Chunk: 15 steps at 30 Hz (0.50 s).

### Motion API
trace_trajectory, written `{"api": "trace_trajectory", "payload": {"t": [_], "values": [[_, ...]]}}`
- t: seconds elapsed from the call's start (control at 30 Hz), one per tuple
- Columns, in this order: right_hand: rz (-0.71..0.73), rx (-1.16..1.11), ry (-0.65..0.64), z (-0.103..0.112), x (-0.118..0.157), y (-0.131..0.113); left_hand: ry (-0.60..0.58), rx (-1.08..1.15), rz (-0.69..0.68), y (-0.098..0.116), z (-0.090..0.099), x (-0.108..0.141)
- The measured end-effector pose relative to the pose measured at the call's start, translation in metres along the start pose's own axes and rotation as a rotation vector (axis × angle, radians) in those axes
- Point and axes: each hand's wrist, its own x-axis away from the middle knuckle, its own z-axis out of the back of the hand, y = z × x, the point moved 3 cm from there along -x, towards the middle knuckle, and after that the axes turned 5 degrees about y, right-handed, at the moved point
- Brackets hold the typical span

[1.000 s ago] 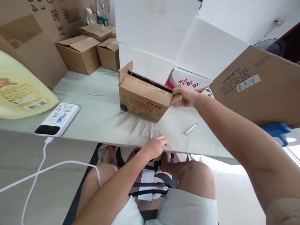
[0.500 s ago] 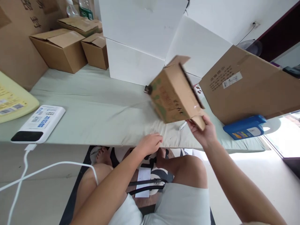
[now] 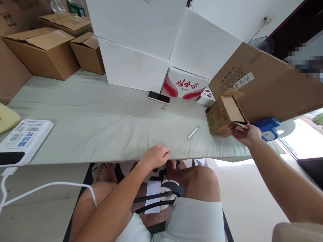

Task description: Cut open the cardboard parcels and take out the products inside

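At the right of the table, my right hand grips a small cardboard box by a flap at its near side. The box stands upright on the cloth, with green print and handwritten numbers on its side and a raised flap on top. My left hand rests at the table's front edge, fingers curled in, with nothing visible in it. Between the hands lies a white pen-like craft knife. Just past my right hand is a blue bottle, partly hidden by that hand.
A phone lies before a white-and-red carton and stacked white boxes. Brown cardboard boxes stand back left, a large cardboard panel at right. A white device with a cable lies left on the green cloth.
My right hand has carried the cardboard box rightward and down onto the table, uncovering the phone, carton and knife. My left hand stays curled at the edge. The view has shifted slightly right.
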Motion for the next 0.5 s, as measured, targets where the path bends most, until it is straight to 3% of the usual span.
{"api": "trace_trajectory", "payload": {"t": [0.13, 0.5], "values": [[-0.086, 0.001, 0.032, -0.014, -0.026, -0.008, -0.043, -0.047, 0.027, 0.002, 0.002, -0.003], [-0.098, 0.022, 0.032, -0.076, -0.068, -0.027, -0.107, -0.098, 0.061, -0.003, 0.0, -0.015]]}}
